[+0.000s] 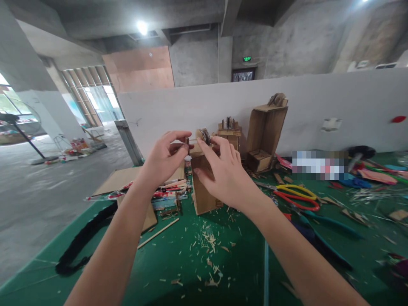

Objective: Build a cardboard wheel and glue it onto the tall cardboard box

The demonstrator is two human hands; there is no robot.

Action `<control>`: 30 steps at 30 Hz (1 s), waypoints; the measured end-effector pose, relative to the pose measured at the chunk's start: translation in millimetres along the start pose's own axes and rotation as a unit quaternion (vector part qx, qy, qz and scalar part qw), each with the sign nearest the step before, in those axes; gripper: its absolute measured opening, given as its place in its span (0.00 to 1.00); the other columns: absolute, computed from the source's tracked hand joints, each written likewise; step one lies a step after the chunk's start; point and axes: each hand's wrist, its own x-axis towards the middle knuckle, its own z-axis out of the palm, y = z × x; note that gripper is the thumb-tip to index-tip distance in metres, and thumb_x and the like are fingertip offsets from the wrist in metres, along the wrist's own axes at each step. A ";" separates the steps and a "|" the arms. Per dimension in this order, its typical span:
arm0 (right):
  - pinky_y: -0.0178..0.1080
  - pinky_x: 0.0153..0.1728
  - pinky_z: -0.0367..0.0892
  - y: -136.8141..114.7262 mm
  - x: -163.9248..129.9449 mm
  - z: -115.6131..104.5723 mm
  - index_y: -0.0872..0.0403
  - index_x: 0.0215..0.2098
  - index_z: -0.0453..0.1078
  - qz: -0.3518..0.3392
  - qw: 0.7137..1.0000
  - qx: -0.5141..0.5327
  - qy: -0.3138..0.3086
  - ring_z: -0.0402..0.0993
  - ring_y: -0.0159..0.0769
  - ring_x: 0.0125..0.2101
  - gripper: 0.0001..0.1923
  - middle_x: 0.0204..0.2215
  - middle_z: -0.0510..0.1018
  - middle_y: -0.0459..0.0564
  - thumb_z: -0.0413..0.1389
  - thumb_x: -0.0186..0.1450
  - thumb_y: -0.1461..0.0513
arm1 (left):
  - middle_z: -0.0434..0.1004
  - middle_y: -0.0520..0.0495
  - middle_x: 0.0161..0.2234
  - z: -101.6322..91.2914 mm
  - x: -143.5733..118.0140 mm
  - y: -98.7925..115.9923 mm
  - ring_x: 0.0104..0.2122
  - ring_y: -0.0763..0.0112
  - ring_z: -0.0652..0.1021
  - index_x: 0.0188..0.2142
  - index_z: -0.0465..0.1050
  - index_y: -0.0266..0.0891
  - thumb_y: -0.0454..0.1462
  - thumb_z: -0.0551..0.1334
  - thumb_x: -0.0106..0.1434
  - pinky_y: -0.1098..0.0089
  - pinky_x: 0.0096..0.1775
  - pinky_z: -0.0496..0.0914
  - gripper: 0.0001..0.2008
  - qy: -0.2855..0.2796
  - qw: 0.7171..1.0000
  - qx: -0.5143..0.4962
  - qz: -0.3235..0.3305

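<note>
A small upright cardboard box (202,193) stands on the green table (197,272) just ahead of me. At its top sits a dark round wheel (205,136) on a thin stick axle. My left hand (164,159) pinches the left end of that axle between thumb and fingers. My right hand (225,174) curls around the box's upper right side, fingertips at the wheel. Wood shavings (208,244) lie scattered on the table below the box.
Two more cardboard models (266,134) stand behind against a white partition (318,106). Yellow and red scissors (298,195) and teal pliers (325,221) lie at right. Flat cardboard sheets (117,180), sticks and a black braided cord (84,238) lie at left.
</note>
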 end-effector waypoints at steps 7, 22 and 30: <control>0.56 0.53 0.57 0.5 0.1 0.4 0.54 0.63 0.54 0.006 1.000 0.002 0.000 0.56 0.52 0.56 0.28 0.55 0.59 0.62 0.49 0.65 0.58 | 0.76 0.43 0.42 1.2 0.2 -0.7 0.39 0.67 0.78 0.46 0.71 0.35 0.32 0.59 0.58 0.68 0.41 0.74 0.15 -0.004 1.000 -0.006 -0.006; 0.57 0.53 0.57 -0.9 -0.2 0.0 0.55 0.63 0.52 0.016 1.000 0.014 -0.010 0.56 0.53 0.56 0.29 0.57 0.57 0.63 0.48 0.66 0.58 | 0.75 0.43 0.42 -0.8 1.1 -11.4 0.39 0.65 0.78 0.47 0.71 0.36 0.35 0.60 0.59 0.61 0.45 0.73 0.16 -0.037 0.997 -0.067 -0.006; 0.57 0.52 0.58 -1.5 0.1 0.5 0.54 0.63 0.52 0.021 0.999 0.028 -0.004 0.57 0.51 0.55 0.28 0.57 0.57 0.62 0.48 0.66 0.58 | 0.75 0.44 0.42 -1.1 1.5 -17.1 0.40 0.64 0.77 0.46 0.71 0.37 0.34 0.60 0.59 0.59 0.47 0.72 0.15 -0.044 0.995 -0.094 -0.003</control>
